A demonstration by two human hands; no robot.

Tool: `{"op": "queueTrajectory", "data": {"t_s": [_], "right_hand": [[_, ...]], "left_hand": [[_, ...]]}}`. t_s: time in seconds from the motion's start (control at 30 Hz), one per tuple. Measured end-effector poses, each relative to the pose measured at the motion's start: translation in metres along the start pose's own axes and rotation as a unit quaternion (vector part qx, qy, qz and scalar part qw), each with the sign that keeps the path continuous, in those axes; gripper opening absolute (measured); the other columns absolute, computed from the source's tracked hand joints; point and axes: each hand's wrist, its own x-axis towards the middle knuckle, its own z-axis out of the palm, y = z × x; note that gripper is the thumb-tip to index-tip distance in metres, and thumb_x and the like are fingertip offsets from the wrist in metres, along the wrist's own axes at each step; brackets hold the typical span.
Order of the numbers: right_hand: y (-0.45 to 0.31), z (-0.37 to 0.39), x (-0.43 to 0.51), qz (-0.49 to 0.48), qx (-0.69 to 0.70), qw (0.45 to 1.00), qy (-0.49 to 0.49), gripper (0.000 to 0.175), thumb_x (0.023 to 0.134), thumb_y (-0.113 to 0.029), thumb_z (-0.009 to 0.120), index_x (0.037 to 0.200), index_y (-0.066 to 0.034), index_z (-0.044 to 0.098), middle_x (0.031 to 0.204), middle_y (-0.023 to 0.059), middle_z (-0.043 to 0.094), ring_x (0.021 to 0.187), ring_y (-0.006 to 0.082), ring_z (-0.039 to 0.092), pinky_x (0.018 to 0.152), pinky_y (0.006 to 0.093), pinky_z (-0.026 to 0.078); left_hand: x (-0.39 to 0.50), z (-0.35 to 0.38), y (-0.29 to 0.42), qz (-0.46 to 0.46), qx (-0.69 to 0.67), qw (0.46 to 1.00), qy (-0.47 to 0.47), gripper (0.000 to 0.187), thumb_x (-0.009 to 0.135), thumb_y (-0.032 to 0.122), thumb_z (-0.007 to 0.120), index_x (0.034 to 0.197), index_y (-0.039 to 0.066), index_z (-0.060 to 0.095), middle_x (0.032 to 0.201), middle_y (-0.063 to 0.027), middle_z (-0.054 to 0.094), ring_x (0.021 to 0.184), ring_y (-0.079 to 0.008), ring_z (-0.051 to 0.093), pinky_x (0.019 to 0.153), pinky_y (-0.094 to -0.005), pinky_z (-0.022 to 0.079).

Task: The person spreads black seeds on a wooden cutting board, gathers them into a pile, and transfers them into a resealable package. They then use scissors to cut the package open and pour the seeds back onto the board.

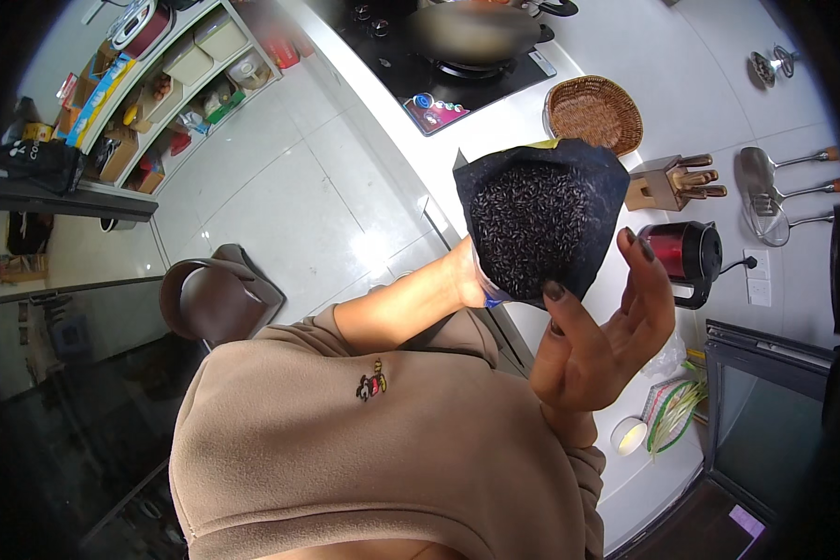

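An opened dark bag (605,185) of black rice (532,224) is held up over the white counter, its mouth spread wide towards me. My left hand (472,280) grips it from the left and below; most of its fingers are hidden behind the bag. At the bag's near right side is my right hand (602,343), palm turned up and fingers apart. Its thumb tip overlaps the near rim of the bag, but I cannot tell whether it touches. Nothing is visible within the right hand.
Beyond the bag lie a wicker basket (595,115) and a wooden knife block (654,189). A red electric kettle (665,252) stands to the right. The cooktop (392,77) carries a wok (472,35). Nearer are a white bowl (628,437) and scallions (675,413). A brown bin (217,301) stands left.
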Motion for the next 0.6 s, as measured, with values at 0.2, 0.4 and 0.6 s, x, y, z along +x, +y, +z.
{"op": "queueTrajectory", "data": {"t_s": [0.2,0.4,0.6], "right_hand": [[0.004,-0.007,-0.016,0.037,0.023,0.999,-0.015,0.012,0.087,-0.019,0.063,0.097,-0.0184,0.069,0.128,0.0196,0.039,0.123,0.0416,0.046,0.103,0.0581,0.038],[0.011,-0.009,-0.04,0.012,-0.069,0.996,0.049,0.027,0.097,-0.033,0.049,0.095,-0.0085,0.06,0.128,0.0251,0.036,0.126,0.0479,0.04,0.102,0.0598,0.038],[0.012,0.003,-0.032,0.037,-0.155,0.986,0.044,0.019,0.098,-0.029,0.049,0.089,-0.0163,0.061,0.12,0.0168,0.049,0.12,0.0381,0.046,0.11,0.0671,0.022]], "left_hand": [[0.004,0.015,0.015,-0.056,-0.021,0.991,0.124,0.053,0.1,0.044,0.04,0.133,0.004,0.05,0.126,-0.014,0.059,0.111,-0.0237,0.061,0.093,-0.0384,0.053],[-0.001,0.03,0.031,-0.099,0.314,0.849,0.414,0.066,0.092,0.057,0.052,0.126,0.001,0.053,0.117,-0.0173,0.063,0.104,-0.0275,0.064,0.087,-0.0406,0.055],[-0.01,-0.023,0.008,-0.124,0.086,0.911,0.383,0.063,0.095,0.057,0.044,0.127,0.003,0.053,0.12,-0.0157,0.062,0.104,-0.0244,0.063,0.088,-0.0388,0.054]]}}
